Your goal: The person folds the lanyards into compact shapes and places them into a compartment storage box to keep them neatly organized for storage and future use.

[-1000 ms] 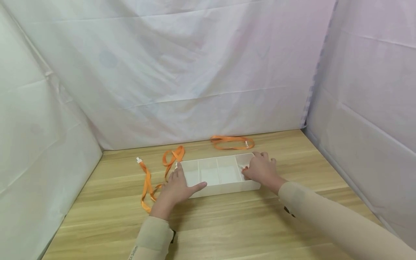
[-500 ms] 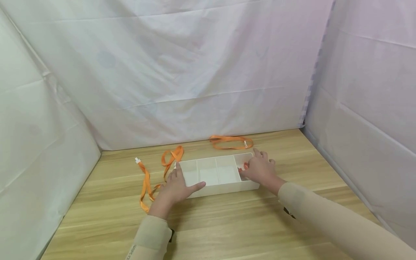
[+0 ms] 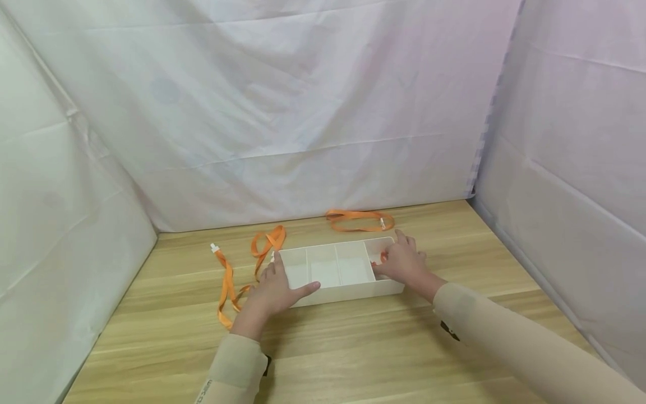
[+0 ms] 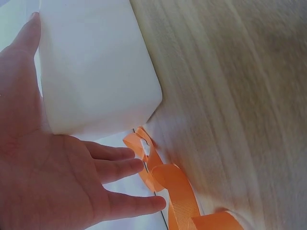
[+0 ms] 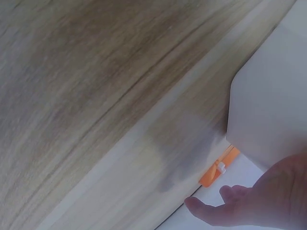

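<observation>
A white tray [image 3: 338,272] with four compartments lies on the wooden table [image 3: 353,348]. My left hand [image 3: 272,292] presses against its left end, fingers straight and thumb along the front wall. The left wrist view shows the same open palm [image 4: 62,163] beside the tray's corner [image 4: 96,67]. My right hand [image 3: 404,261] rests on the tray's right end, fingers lying past the end wall and thumb at the rightmost compartment. A small orange spot [image 3: 382,258] shows by that thumb; I cannot tell what it is. In the right wrist view, the hand [image 5: 254,201] sits below the tray corner [image 5: 273,105].
One orange lanyard [image 3: 229,280] trails on the table left of the tray, close to my left hand's fingers [image 4: 177,191]. A second orange lanyard [image 3: 358,220] with a white clip [image 5: 218,172] lies behind the tray. White cloth walls [image 3: 303,112] close in three sides.
Both hands stay at the tray's ends. The right hand's fingers have shifted slightly, and an orange spot now shows by its thumb.
</observation>
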